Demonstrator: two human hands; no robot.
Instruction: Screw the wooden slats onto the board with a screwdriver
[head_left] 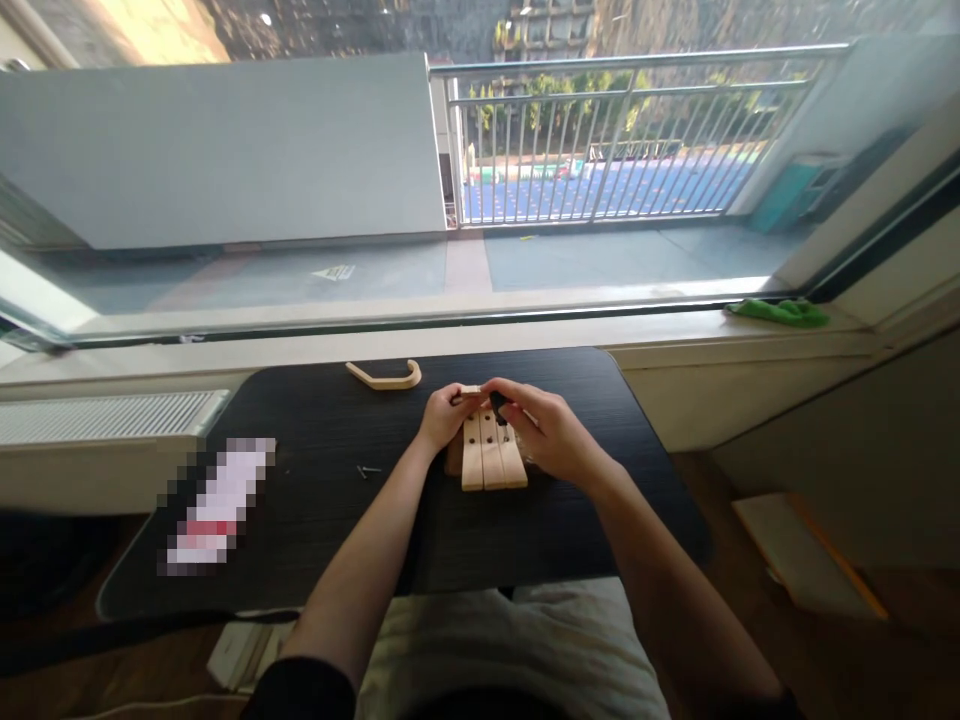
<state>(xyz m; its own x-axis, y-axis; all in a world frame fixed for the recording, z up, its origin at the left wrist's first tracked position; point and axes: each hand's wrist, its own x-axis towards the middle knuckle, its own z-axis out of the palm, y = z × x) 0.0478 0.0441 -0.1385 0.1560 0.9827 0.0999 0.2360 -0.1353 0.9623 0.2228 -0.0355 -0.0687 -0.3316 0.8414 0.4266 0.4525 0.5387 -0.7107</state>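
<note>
Several pale wooden slats (pixel 482 468) lie side by side at the middle of the black table, with dark holes along them. My left hand (pixel 441 418) is closed around the far left end of this wooden piece. My right hand (pixel 553 428) grips a short black-handled screwdriver (pixel 498 402), held upright with its tip down at the right-hand slat. Its shaft is thin and partly hidden by my fingers. Under the slats a brown block (pixel 453 462) shows at the left side.
A hook-shaped wooden piece (pixel 386 381) lies near the table's (pixel 322 540) far edge. Loose screws (pixel 366 471) rest left of my left forearm. A blurred white and red packet (pixel 225 495) is at the left. Beyond stand a window sill and a green cloth (pixel 780 312).
</note>
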